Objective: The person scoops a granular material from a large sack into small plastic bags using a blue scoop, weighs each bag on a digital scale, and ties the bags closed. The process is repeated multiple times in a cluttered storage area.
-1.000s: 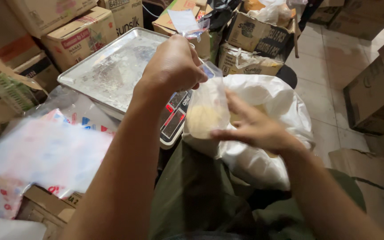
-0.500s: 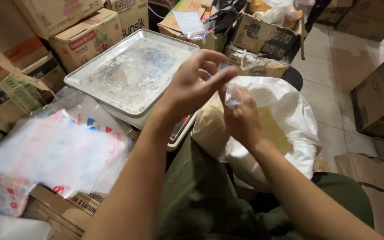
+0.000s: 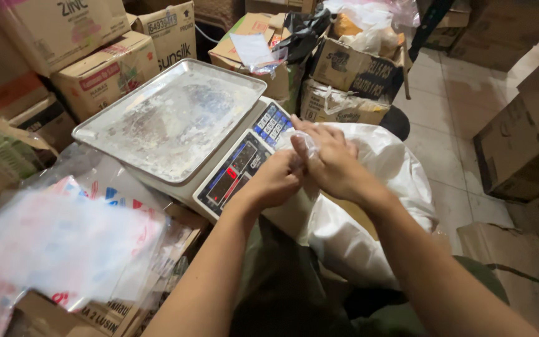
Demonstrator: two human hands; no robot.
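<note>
- Clear plastic bag (image 3: 302, 142), small and crumpled at its top, sits pinched between both hands just above the front edge of the scale, over the big white sack (image 3: 369, 212).
- Left hand (image 3: 276, 181) is curled shut, its fingers gripping the bag from below.
- Right hand (image 3: 330, 163) is folded over the left, its fingers closed on the bag's twisted top.
- Digital scale (image 3: 238, 168), with a blue keypad and a red display, lies just left of the hands; its steel weighing tray (image 3: 176, 118) is dusted with white powder.
- Cardboard boxes (image 3: 350, 68) are crowded behind, and clear packets (image 3: 63, 243) are stacked at the lower left.
</note>
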